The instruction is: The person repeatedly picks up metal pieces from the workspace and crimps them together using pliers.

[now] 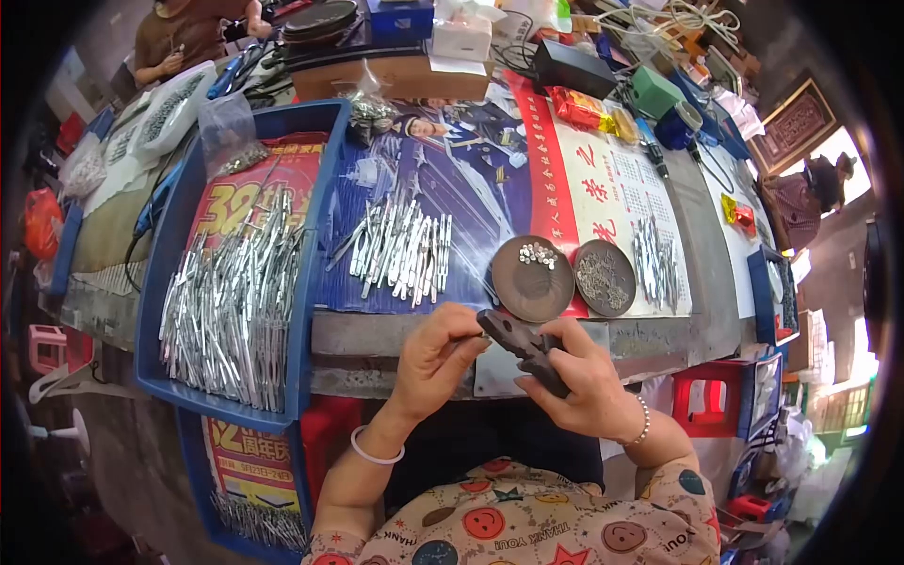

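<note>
My right hand (586,377) is wrapped round dark pliers (513,337), whose head points up and left over the table's front edge. Close to that head, my left hand (438,363) is closed in a pinch; a small piece seems to be between finger and thumb, too hidden to name. Just beyond the pliers stands a round brown dish (527,292) with small silvery beads (538,254) in it. A second dark dish (605,280) beside it contains many tiny metal parts. Slim shiny metal strips (400,250) lie in a pile on the blue poster.
A blue tray (304,311) on the left is heaped with metal strips (231,311). More strips (654,259) lie on the calendar sheet at right. Boxes and a red snack packet (579,108) stand at the back. Another person (188,42) sits across, top left.
</note>
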`<action>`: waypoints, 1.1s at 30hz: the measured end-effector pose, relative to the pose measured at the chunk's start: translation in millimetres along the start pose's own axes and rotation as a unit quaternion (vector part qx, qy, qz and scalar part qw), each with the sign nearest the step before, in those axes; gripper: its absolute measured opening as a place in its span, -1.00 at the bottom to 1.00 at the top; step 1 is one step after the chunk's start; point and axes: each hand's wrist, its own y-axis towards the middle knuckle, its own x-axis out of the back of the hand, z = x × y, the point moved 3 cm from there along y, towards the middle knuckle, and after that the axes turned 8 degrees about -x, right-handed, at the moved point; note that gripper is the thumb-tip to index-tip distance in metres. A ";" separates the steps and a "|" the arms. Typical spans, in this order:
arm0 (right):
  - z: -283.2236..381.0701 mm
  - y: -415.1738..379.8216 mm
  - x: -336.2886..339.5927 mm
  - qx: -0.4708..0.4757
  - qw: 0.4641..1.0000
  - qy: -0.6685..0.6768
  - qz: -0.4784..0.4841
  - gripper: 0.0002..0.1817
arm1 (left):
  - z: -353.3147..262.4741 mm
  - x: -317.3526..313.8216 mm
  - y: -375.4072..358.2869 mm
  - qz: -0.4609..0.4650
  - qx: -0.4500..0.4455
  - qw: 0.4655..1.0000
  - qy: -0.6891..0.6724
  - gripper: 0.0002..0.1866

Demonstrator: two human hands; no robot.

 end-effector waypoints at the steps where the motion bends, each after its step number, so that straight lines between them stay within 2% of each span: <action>1: 6.1 1.3 3.6 0.001 1.000 -0.005 0.003 -0.70 | -5.1 -1.4 -1.0 -0.007 0.001 1.000 -0.007 -0.86; 5: 13.6 13.6 26.4 0.038 0.999 -0.026 -0.001 -0.74 | 4.0 3.5 2.6 0.012 -0.034 0.997 0.071 -0.83; 8: 20.6 10.6 41.4 0.114 0.989 -0.032 -0.093 -0.73 | -3.9 6.5 6.0 0.034 -0.061 0.994 0.079 -0.82; 11: 15.8 24.1 20.8 0.048 0.990 -0.117 0.061 -0.73 | -0.7 1.8 -1.0 0.000 -0.020 0.999 0.042 -0.84; 12: 16.5 22.3 26.6 0.047 0.992 -0.113 0.041 -0.73 | 0.5 3.3 1.0 0.011 -0.063 0.997 0.047 -0.85; 15: 20.7 8.9 41.1 0.071 0.994 -0.042 -0.074 -0.72 | -0.8 5.5 3.7 0.034 -0.043 0.997 0.052 -0.84; 16: 23.8 15.3 38.2 0.083 0.994 -0.073 -0.017 -0.71 | -1.4 5.7 3.3 0.044 -0.056 0.995 0.072 -0.83; 17: 19.4 22.1 25.9 0.060 0.993 -0.093 0.034 -0.72 | 0.2 4.8 -0.5 0.023 -0.033 0.998 0.051 -0.83; 19: 8.5 17.8 20.4 0.019 0.993 -0.095 0.066 -0.73 | 6.0 3.2 -7.5 -0.014 0.007 1.000 0.009 -0.83; 20: 6.9 15.4 25.5 0.010 0.996 -0.068 0.057 -0.72 | 6.6 4.7 -8.7 -0.010 -0.009 0.999 0.035 -0.85; 23: 3.0 -5.7 33.8 -0.023 0.998 -0.007 0.057 -0.70 | 1.0 1.1 -13.9 -0.064 0.014 0.997 -0.029 -0.89; 25: -6.4 -22.5 27.5 -0.036 0.996 -0.003 0.080 -0.69 | -12.8 -8.1 -21.3 -0.097 0.073 0.991 -0.058 -0.93; 27: -16.6 -41.8 15.2 -0.020 0.995 -0.008 0.097 -0.65 | -18.4 -15.0 -37.2 -0.120 0.147 0.976 -0.103 -0.90; 33: -28.9 -89.4 -12.7 -0.004 0.990 0.027 0.137 -0.57 | -23.7 -37.9 -78.9 -0.163 0.258 0.927 -0.217 -0.83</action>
